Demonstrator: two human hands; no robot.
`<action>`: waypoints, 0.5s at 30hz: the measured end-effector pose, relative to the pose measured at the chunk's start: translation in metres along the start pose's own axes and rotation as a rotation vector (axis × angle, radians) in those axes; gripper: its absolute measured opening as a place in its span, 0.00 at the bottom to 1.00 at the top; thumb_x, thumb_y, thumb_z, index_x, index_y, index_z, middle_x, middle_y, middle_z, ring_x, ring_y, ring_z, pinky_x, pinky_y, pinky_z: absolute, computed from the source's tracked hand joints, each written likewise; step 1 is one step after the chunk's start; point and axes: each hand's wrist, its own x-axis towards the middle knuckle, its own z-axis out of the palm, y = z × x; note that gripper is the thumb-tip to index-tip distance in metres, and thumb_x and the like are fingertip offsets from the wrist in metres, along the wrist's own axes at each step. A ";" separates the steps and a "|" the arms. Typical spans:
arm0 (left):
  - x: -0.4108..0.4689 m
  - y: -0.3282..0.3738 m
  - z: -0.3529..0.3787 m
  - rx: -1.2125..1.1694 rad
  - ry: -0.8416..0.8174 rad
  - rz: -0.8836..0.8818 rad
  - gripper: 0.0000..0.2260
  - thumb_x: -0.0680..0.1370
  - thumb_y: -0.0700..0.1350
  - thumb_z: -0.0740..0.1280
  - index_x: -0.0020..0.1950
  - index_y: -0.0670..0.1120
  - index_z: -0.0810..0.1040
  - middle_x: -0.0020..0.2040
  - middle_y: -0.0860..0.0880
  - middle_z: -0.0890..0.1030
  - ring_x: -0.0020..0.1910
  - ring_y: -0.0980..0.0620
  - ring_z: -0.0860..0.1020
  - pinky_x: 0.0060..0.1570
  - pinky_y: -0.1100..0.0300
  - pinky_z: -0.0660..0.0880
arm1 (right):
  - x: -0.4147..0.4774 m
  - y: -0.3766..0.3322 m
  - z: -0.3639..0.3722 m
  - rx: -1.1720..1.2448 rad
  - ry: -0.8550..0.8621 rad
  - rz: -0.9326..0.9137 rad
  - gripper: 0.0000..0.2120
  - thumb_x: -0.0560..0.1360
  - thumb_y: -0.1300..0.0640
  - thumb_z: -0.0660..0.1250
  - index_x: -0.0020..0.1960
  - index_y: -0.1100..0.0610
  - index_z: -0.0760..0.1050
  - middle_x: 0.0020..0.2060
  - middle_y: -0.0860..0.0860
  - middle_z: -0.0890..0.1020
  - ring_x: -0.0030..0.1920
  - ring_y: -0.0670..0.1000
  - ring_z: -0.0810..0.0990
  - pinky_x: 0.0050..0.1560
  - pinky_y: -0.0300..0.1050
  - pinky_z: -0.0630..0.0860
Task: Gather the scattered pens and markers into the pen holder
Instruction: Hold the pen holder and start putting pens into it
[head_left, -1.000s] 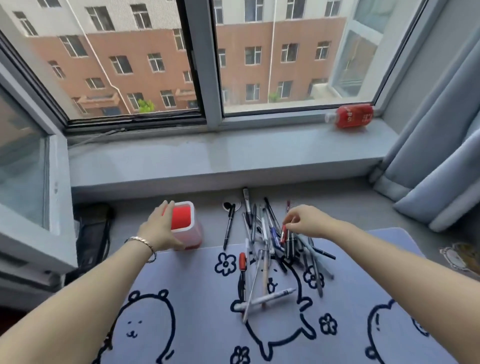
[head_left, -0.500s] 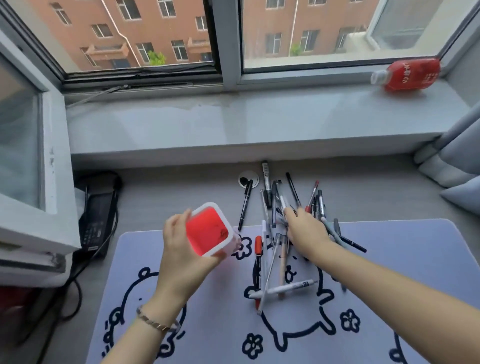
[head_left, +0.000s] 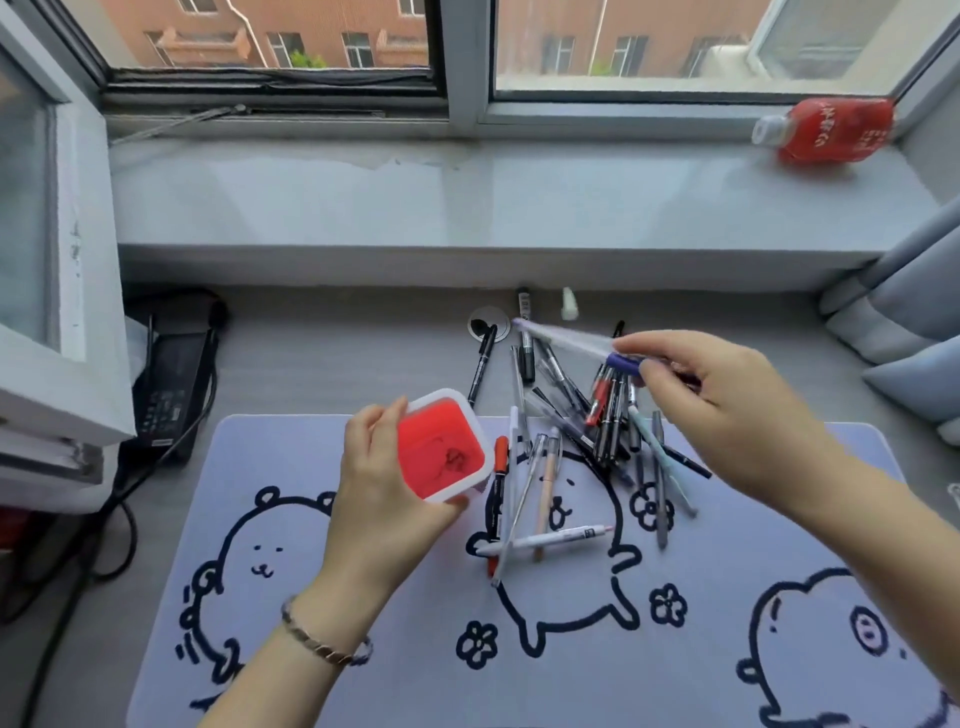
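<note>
My left hand (head_left: 387, 483) grips the red pen holder (head_left: 442, 448) with a white rim, lifted above the mat and tilted so its empty red inside faces me. My right hand (head_left: 727, 410) pinches a pale clear pen with a purple grip (head_left: 563, 339), held in the air above the pile, its tip pointing left and blurred by motion. Below lies a loose pile of pens and markers (head_left: 571, 431), several black, some red, one white pen (head_left: 545, 540) lying crosswise at the front.
A lilac desk mat (head_left: 363, 649) with bear drawings covers the desk front. A black power brick (head_left: 171, 384) and cables lie at the left. A red bottle (head_left: 831, 130) rests on the window sill. Curtains hang at the right. A cable hole (head_left: 488, 325) sits behind the pile.
My right hand has risen from the pile with the purple-gripped pen in it. My left hand still holds the lifted, tilted holder. The view has moved closer and lower.
</note>
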 end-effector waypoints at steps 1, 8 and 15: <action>0.002 0.003 0.001 0.001 -0.001 0.019 0.43 0.60 0.45 0.79 0.70 0.46 0.61 0.61 0.51 0.63 0.56 0.58 0.64 0.53 0.66 0.64 | -0.006 -0.013 -0.007 0.038 -0.056 -0.034 0.13 0.76 0.63 0.58 0.53 0.53 0.79 0.33 0.39 0.80 0.31 0.42 0.74 0.31 0.30 0.67; -0.009 0.019 0.009 0.010 -0.050 0.161 0.42 0.61 0.45 0.78 0.70 0.46 0.62 0.58 0.57 0.59 0.58 0.54 0.66 0.54 0.65 0.66 | -0.011 -0.035 0.021 -0.141 -0.425 -0.095 0.14 0.77 0.60 0.55 0.55 0.52 0.76 0.37 0.40 0.76 0.37 0.35 0.75 0.38 0.28 0.70; -0.019 0.003 0.005 -0.013 -0.001 0.061 0.43 0.59 0.47 0.80 0.69 0.46 0.63 0.59 0.55 0.62 0.58 0.57 0.67 0.57 0.66 0.63 | -0.015 -0.024 0.047 0.046 -0.265 -0.139 0.17 0.75 0.48 0.60 0.63 0.47 0.70 0.49 0.47 0.78 0.44 0.46 0.76 0.48 0.40 0.73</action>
